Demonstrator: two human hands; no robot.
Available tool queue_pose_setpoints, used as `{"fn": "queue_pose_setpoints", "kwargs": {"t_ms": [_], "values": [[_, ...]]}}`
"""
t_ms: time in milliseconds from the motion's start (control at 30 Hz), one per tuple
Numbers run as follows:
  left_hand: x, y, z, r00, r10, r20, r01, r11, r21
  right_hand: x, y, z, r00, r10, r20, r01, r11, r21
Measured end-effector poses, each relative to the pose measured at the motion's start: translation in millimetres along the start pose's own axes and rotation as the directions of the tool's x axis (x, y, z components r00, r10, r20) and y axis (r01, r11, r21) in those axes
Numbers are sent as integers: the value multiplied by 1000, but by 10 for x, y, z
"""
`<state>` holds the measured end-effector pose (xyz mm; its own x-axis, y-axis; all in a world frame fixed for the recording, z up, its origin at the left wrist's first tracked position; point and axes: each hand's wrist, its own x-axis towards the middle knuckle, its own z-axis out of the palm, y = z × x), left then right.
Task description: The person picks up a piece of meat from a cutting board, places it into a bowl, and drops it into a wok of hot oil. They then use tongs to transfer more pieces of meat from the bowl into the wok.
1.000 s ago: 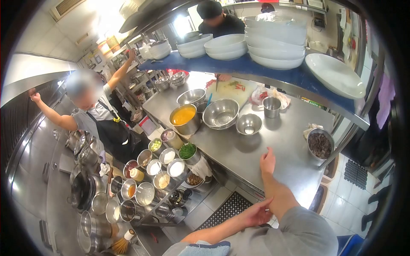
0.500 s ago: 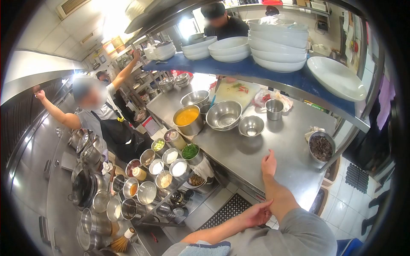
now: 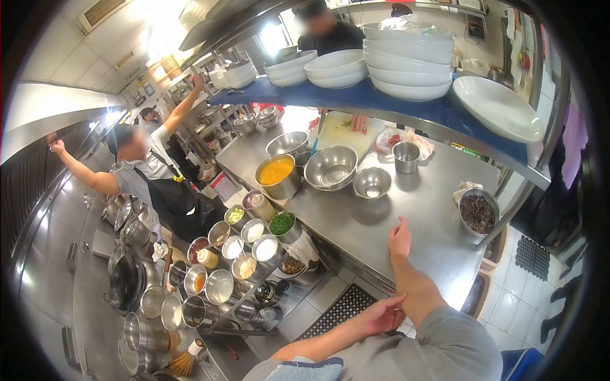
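Observation:
My right hand [image 3: 399,239] hovers over or rests on the steel counter [image 3: 432,216], holding nothing, its index finger stretched out and the other fingers loosely bent. My left hand [image 3: 383,315] lies against my right forearm near the elbow, with its thumb on the arm and its fingers curled beneath. Ahead of my right hand stand a small steel bowl [image 3: 372,184], a larger steel bowl [image 3: 331,167] and a steel cup [image 3: 406,157]. A bowl of dark pieces [image 3: 478,213] sits at the counter's right edge.
White dishes [image 3: 410,82] stand stacked on a blue shelf [image 3: 432,115]. A pot of orange liquid [image 3: 277,173] and several ingredient tins are on the left. One co-worker [image 3: 159,168] has both arms raised; another person [image 3: 327,32] stands behind the shelf, near the cutting board [image 3: 337,138].
The view has shifted slightly. On the cutting board, the red pieces are arranged differently and a knife now shows. The co-worker on the left has turned their head. My hands keep nearly the same pose.

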<state>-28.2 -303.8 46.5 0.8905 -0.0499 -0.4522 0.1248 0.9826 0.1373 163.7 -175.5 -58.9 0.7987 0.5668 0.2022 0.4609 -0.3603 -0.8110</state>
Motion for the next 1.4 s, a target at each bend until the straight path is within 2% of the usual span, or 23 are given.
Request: {"fn": "queue_pose_setpoints", "kwargs": {"t_ms": [233,367,467,767,867,1400], "values": [[-9,-5,-31,1000,-6,9,6,1000,-18,-11,4,29,997,-37,-62,37,999,-7],[-29,13,5,999,19,51,-19,1000,3,-5,-6,1,1000,-21,-5,21,999,-31],[-20,8,8,1000,20,-8,-20,999,-30,-8,0,7,999,-35,-10,35,999,-37],[-25,14,-5,1000,14,15,-14,1000,-12,-6,24,50,996,-64,-60,62,997,-40],[-55,18,110,998,18,-54,-19,1000,-20,-5,30,58,994,-81,-73,78,996,-41],[-47,10,100,999,26,-45,-26,1000,-17,-2,10,30,998,-51,-29,50,998,-25]]}}
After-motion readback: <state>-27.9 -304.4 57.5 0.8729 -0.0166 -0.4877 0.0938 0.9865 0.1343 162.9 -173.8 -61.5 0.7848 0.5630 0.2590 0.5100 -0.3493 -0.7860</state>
